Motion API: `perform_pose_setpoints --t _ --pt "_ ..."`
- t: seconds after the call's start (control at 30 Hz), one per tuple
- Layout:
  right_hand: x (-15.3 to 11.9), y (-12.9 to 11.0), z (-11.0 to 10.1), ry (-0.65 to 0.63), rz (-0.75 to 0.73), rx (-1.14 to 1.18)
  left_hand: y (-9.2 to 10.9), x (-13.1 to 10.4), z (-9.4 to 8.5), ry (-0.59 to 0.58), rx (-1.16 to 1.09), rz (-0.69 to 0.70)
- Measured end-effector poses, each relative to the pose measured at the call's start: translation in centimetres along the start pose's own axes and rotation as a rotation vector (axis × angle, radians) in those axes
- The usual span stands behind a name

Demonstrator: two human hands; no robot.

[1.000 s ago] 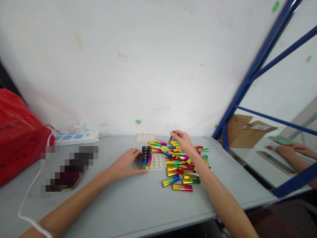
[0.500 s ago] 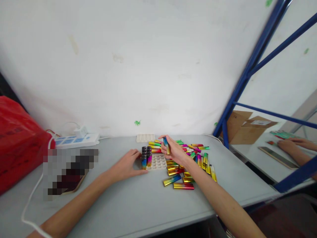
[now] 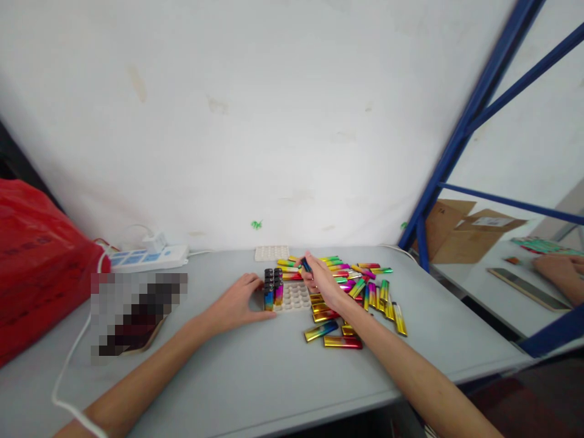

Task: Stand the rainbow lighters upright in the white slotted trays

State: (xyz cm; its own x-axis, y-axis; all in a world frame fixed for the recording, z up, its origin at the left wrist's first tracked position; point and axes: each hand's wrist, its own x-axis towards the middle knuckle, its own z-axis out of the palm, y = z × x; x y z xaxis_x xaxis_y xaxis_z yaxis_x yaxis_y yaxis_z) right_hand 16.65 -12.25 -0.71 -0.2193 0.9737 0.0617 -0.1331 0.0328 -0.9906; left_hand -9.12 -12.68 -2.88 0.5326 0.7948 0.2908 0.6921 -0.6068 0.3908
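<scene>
Gold-sheened lighters (image 3: 342, 342) (seemingly plastic) lie beside a round-pitted tray (image 3: 298, 298).

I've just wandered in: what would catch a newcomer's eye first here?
Probably the shiny multicoloured lighters strewn right of centre on the table, with another in the right hand. Left of them, black-topped ones stand upright in a pale tray beside the left hand. A big red bag stands out far left.

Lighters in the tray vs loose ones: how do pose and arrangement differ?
Pose: the tray lighters stand upright; the loose lighters lie on their sides. Arrangement: the tray lighters form two neat columns; the loose lighters are jumbled. Shared: shiny, multicoloured bodies.
</scene>
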Motion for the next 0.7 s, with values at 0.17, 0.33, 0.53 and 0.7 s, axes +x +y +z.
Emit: perform_pose_setpoints --t 0.17,0.33,0.53,0.7 --pt "0.1 0.1 -0.2 0.136 -0.241 -0.387 0.4 0.0 -0.3 -0.008 -0.005 0.001" --pt "0.1 0.0 -0.3 0.251 -0.377 -0.618 0.4 0.0 -0.2 0.003 0.003 -0.004" --pt "-0.2 -0.6 -0.4 0.271 -0.418 -0.708 0.2 0.1 -0.1 0.004 0.009 0.0" --pt "-1.4 -1.6 -0.2 0.052 -0.449 -0.732 0.6 0.0 -0.4 -0.016 0.01 0.0"
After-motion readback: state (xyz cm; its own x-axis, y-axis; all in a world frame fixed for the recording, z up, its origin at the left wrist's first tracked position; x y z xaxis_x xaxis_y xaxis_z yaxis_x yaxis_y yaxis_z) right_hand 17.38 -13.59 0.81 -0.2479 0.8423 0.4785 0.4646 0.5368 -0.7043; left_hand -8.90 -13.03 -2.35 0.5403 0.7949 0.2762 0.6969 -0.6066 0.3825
